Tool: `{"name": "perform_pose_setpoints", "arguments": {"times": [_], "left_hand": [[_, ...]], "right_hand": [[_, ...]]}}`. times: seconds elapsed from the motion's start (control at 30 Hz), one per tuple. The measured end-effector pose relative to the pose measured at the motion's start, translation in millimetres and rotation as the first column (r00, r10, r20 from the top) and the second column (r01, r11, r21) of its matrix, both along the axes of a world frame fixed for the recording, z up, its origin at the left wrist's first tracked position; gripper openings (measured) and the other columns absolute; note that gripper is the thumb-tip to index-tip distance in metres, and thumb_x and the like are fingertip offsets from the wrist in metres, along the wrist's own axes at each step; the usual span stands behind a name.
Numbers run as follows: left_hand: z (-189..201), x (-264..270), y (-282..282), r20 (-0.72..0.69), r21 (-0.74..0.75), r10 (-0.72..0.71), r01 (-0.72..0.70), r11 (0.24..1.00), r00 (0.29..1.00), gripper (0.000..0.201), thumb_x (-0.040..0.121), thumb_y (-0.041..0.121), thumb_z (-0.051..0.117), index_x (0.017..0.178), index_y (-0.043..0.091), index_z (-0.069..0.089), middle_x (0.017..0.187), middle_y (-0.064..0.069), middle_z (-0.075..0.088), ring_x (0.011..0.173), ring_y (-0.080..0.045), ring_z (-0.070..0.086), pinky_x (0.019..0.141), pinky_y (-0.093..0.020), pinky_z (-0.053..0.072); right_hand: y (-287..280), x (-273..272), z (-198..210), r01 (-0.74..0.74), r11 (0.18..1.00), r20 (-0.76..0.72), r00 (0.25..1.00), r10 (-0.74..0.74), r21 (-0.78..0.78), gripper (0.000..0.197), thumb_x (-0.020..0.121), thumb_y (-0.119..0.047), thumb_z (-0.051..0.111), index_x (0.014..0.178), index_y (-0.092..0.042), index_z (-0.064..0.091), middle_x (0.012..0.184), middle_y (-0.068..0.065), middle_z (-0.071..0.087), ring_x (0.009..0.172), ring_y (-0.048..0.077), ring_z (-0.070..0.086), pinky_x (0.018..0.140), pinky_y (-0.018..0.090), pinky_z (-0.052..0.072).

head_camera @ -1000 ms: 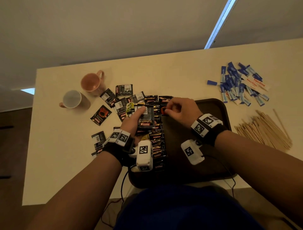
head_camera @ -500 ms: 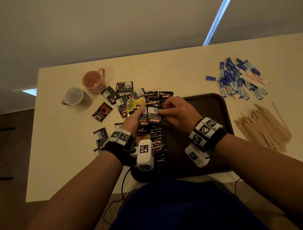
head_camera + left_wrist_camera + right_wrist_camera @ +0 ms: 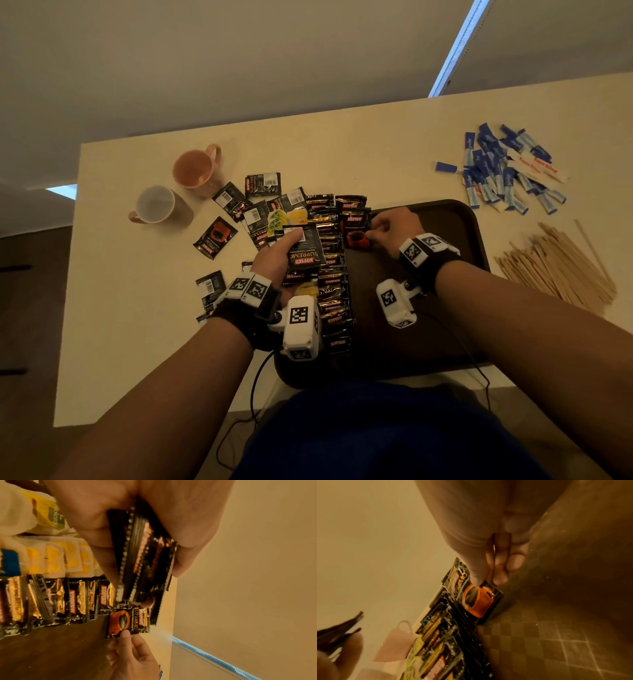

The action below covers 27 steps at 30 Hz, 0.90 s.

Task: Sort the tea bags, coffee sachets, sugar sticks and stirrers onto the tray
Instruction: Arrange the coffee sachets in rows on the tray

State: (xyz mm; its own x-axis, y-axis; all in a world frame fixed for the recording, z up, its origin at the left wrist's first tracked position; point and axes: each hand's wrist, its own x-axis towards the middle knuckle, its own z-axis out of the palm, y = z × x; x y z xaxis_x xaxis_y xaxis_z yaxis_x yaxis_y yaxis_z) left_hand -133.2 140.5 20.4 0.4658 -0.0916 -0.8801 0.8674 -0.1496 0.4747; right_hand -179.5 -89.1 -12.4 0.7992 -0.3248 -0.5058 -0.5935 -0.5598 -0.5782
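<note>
While the left hand (image 3: pixel 274 262) grips spare coffee sachets (image 3: pixel 305 248), the right hand (image 3: pixel 394 228) has just pinched one sachet (image 3: pixel 356 228) down onto the tray (image 3: pixel 462 219), starting a second row.

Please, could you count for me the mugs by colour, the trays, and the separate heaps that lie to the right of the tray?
Pink mug: 1
White mug: 1
Brown tray: 1
Heap of sugar sticks: 1
Heap of stirrers: 1
Total: 5
</note>
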Motion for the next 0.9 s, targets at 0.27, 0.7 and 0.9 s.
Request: {"name": "perform_pose_setpoints", "arguments": {"times": [0.27,0.7,0.9], "left_hand": [[-6.1,3.8,6.6,-0.001,0.025,0.004,-0.004,1.0,1.0,0.041,0.084,0.046,0.072,0.104,0.01,0.071,0.099,-0.014,0.076,0.088,-0.033,0.072,0.093,-0.051,0.055],[-8.7,3.9,4.0,-0.018,0.014,0.03,-0.03,0.999,0.999,0.041,0.085,0.045,0.072,0.106,0.011,0.069,0.093,-0.012,0.077,0.076,-0.028,0.073,0.066,-0.036,0.056],[-7.0,1.5,4.7,-0.013,0.009,0.043,-0.043,0.999,0.999,0.038,0.087,0.043,0.071,0.106,0.01,0.069,0.093,-0.011,0.076,0.074,-0.027,0.072,0.059,-0.032,0.055]], "right_hand": [[6.1,16.1,-14.3,-0.016,0.998,-0.016,1.0,0.015,-0.063,0.015,0.086,-0.024,0.072,0.091,-0.01,0.076,0.088,0.003,0.072,0.084,0.014,0.064,0.083,0.027,0.054],[1.5,14.0,-18.5,-0.008,0.996,-0.041,0.999,0.004,-0.083,0.016,0.089,-0.028,0.069,0.087,-0.013,0.072,0.083,0.004,0.072,0.085,0.019,0.068,0.085,0.035,0.056],[5.4,16.1,-21.6,0.006,1.0,-0.047,0.999,-0.008,-0.031,0.018,0.088,-0.032,0.07,0.074,-0.022,0.065,0.081,0.006,0.074,0.079,0.02,0.07,0.084,0.038,0.058]]}}
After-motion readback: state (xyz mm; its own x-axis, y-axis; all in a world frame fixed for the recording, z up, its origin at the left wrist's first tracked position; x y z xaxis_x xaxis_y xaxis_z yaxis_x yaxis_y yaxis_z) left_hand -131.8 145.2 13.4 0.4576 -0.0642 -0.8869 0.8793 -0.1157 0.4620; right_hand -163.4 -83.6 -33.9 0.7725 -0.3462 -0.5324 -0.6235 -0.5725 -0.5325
